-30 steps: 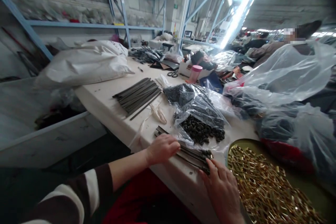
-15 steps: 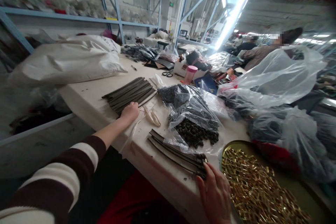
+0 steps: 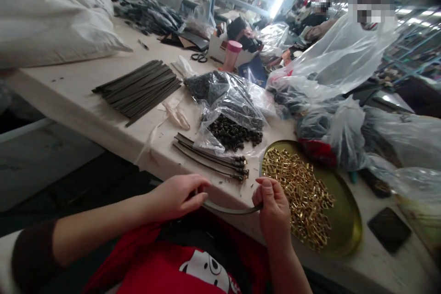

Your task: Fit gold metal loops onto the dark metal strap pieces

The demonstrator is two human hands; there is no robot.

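A dark narrow strap (image 3: 232, 210) sags in a shallow curve between my two hands, just off the table's front edge. My left hand (image 3: 184, 195) pinches one end, and my right hand (image 3: 274, 206) is closed around the other. Beyond them lie several finished-looking straps (image 3: 210, 157) with small metal fittings at their right ends. Further left, a fanned stack of plain dark strips (image 3: 139, 89) rests on the table. Right beside my right hand is a round brass-coloured tray (image 3: 347, 239) heaped with small gold buckles (image 3: 299, 193).
A clear plastic bag (image 3: 230, 96) spills small black pieces (image 3: 234, 131) mid-table. Behind it stand a pink-lidded jar (image 3: 231, 55) and black scissors (image 3: 199, 58). A big white sack (image 3: 55, 18) lies at left. Plastic bags (image 3: 330, 133) and a dark flat square (image 3: 389, 229) are at right.
My left hand has come back from the strip stack to the front edge with a strap. My right hand has left the row of straps and grips its other end. The view has tilted down.
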